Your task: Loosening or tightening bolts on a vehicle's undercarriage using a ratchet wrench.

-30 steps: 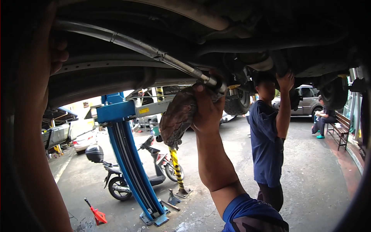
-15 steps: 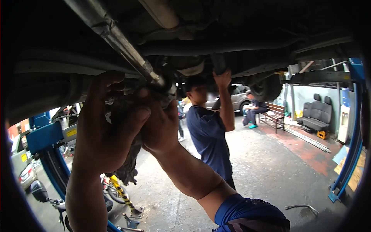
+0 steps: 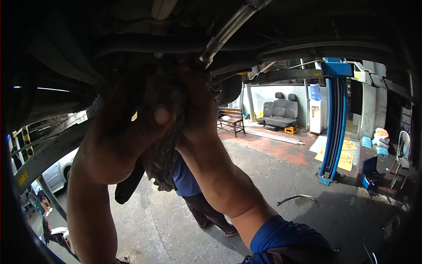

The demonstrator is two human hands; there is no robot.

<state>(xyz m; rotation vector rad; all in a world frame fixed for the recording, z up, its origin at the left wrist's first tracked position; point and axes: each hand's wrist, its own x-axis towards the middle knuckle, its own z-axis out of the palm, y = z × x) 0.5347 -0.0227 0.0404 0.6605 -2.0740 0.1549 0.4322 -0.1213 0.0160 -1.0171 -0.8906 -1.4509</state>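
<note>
Both my hands are raised under a car's dark underside. A dark, crumpled rag (image 3: 160,165) hangs between them. My left hand (image 3: 121,136) is closed on the rag, its thumb lying across the front; the other fingers fade into shadow. My right hand (image 3: 198,103) is raised against the rag's other side, close to the lower end of a metal shaft (image 3: 226,33). Its fingers are hidden by the rag and the dark, so their grip does not show. A dark, blunt-ended thing (image 3: 129,184) shows below my left hand.
Behind my forearms stands a co-worker in a blue shirt (image 3: 185,176), upper body hidden. A blue lift post (image 3: 332,127) rises at right, near a blue toolbox (image 3: 371,173). A bent metal rod (image 3: 296,199) lies on the floor. Car seats (image 3: 281,112) and a bench (image 3: 231,119) stand farther back.
The view has turned right, so the background has slid left. The shaft now slants up to the right of my hands. My left thumb now lies over the rag, and the co-worker is mostly covered.
</note>
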